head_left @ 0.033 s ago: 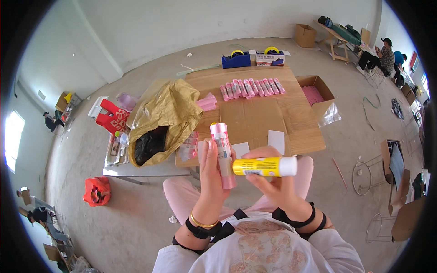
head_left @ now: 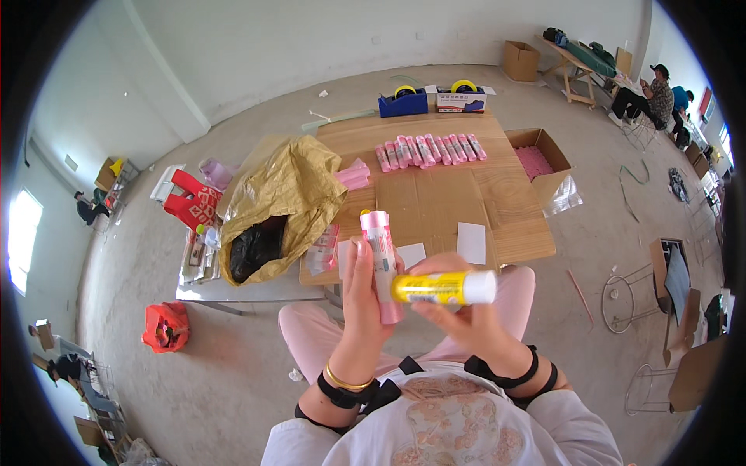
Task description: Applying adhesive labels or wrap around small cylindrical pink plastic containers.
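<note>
My left hand (head_left: 360,303) holds a slim pink roll (head_left: 381,256) upright, its fingers wrapped round it. The roll looks like rolled plastic film with a printed pale label. In my right hand (head_left: 466,322) is a yellow glue stick (head_left: 430,288) with a white end, lying sideways. Its left end is against or just in front of the roll; I cannot tell whether they touch. Beyond my hands, a flat cardboard sheet (head_left: 431,203) covers part of the wooden table (head_left: 517,225). White paper slips (head_left: 472,242) lie near its front edge. A row of similar pink rolls (head_left: 430,149) lies farther back.
Blue tape dispensers (head_left: 403,103) stand at the table's back edge. A large gold plastic bag (head_left: 299,182) crowds the left side. An open carton (head_left: 548,151) with pink contents stands at the right. A red bag (head_left: 165,326) sits on the floor at left.
My right hand has shifted slightly left with the glue stick, bringing its left end farther over the pink roll. My left hand is nearly still.
</note>
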{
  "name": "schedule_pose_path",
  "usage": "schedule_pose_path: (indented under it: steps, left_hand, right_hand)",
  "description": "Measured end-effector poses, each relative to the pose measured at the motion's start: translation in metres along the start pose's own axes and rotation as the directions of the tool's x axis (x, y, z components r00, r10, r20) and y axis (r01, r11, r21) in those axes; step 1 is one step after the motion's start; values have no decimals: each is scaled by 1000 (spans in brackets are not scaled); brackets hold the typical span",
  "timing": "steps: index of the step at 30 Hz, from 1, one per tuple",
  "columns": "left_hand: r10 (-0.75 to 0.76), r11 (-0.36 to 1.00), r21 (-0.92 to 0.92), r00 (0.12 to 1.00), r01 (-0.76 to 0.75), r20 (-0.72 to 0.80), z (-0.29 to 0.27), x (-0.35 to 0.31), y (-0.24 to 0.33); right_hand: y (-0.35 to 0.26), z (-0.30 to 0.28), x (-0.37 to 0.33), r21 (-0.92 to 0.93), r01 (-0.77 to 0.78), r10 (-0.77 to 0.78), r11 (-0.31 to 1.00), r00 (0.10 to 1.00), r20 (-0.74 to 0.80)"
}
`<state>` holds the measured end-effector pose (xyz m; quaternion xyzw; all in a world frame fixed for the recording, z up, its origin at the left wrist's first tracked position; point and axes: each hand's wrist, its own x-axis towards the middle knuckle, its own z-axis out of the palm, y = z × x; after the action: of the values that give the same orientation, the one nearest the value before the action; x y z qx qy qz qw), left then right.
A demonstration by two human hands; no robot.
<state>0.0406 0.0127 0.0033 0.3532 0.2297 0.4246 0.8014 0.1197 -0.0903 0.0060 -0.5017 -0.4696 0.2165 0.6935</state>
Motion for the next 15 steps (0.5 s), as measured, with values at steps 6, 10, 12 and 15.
schedule_pose_path:
  steps: [6,10,12,15]
  left_hand:
    - [-30,998,-53,976,43,217,-16,4,5]
    - [-108,982,-128,967,140,230,-20,2,3]
    - [-215,951,-170,948,258,235,-22,0,3]
    - [-219,963,-135,969,233,114,-12,-5,3]
  right_hand:
    - [-11,-15,-10,21,-12,5,1000,951,309]
    - [-14,-24,2,-9,39,-39,999,999,-24]
    - [-20,-21,7,-106,101,-99,989,995,18]
    - [-5,-15,10,-113,196,-184,974,977,106]
